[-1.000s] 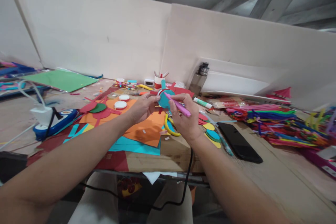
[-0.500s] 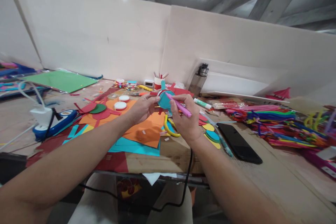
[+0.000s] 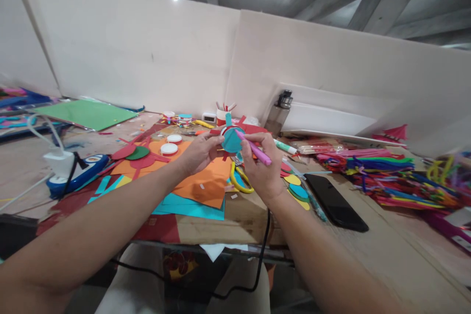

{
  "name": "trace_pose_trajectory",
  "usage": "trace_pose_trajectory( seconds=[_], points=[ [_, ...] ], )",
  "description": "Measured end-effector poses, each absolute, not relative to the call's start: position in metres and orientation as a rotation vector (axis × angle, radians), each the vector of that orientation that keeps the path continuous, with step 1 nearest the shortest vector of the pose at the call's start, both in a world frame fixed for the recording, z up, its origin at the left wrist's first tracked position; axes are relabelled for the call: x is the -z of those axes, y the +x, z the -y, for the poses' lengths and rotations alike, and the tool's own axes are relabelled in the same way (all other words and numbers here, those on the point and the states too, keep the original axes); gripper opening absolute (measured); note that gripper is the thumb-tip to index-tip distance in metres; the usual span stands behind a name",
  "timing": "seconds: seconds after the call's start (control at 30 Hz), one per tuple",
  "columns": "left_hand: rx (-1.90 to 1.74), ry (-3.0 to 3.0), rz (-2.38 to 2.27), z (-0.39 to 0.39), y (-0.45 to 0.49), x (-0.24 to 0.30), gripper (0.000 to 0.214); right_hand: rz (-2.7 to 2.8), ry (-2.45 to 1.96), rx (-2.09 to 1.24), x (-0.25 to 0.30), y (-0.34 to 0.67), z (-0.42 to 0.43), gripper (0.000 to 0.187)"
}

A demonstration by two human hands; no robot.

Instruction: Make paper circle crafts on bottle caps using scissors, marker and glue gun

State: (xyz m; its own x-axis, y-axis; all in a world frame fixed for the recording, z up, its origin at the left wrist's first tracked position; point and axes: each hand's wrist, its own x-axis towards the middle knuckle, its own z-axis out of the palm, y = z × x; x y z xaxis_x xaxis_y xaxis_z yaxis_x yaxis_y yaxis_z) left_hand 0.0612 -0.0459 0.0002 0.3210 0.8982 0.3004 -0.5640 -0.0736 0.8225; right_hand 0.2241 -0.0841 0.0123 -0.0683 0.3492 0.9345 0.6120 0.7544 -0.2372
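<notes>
Between my hands, above the table, is a round paper craft with a turquoise face and red and turquoise strips sticking out round it. My left hand pinches its left edge between thumb and fingers. A pink-purple marker sits in my right hand, its tip at the turquoise face. Whether the tip touches is too small to tell. Below the craft lie yellow-handled scissors, partly hidden by my right hand. Orange paper and turquoise sheets lie under my left hand.
White round lids and red paper circles with strips lie to the left. Right of my hand are paper discs, a glue stick, a black phone and bundled pipe cleaners. A bottle leans behind.
The marker and my right hand have shifted very slightly right and down over the turquoise face. My left hand keeps its hold on the craft.
</notes>
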Motion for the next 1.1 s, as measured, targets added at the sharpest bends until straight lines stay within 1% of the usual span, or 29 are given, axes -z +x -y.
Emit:
trace_pose_trajectory(
  seconds=[1.1],
  points=[
    [-1.309, 1.157, -0.332, 0.0444, 0.059, 0.0004, 0.021, 1.616, -0.802, 0.348, -0.0122, 0.2284, 0.0789, 0.009]
  ],
)
